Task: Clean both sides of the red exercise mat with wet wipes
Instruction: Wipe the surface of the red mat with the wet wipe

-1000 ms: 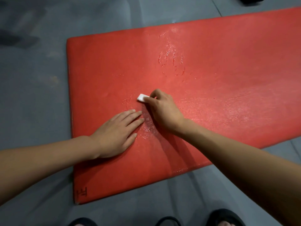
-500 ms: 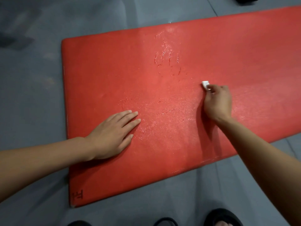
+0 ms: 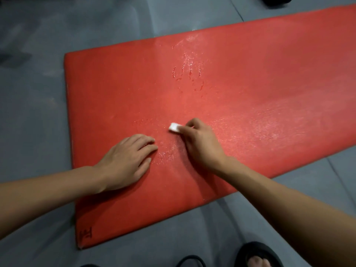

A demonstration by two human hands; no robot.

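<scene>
- Nearest, bottom edge of view: toes in a black sandal (image 3: 258,256), standing on grey floor (image 3: 38,122) just off the mat's near long edge.
- Red exercise mat (image 3: 250,97) lies flat on floor, runs diagonally; its short end is at view left, other end runs out of frame at right.
- Small dark mark (image 3: 86,234) at mat's near-left corner (can't read it).
- Left hand (image 3: 125,160) palm down on mat w/ fingers straight and flat, toward the near-left part, pressing on surface, holding nothing.
- Right hand (image 3: 200,143) just beside left hand, fingers curled, pinching a small folded white wet wipe (image 3: 174,128) against mat; wipe sticks out past the fingertips on the left side.
- Wipe touches mat surface roughly mid-width, closer to the short end than to the cut-off end.
- Wet sheen btw and around both hands, also a band stretching right across mat.
- Farther: wet streaks (image 3: 187,76) shaped like finger marks, near mat's far long edge.
- Dark object (image 3: 277,0) at top edge of view on floor, cropped, can't ID.
</scene>
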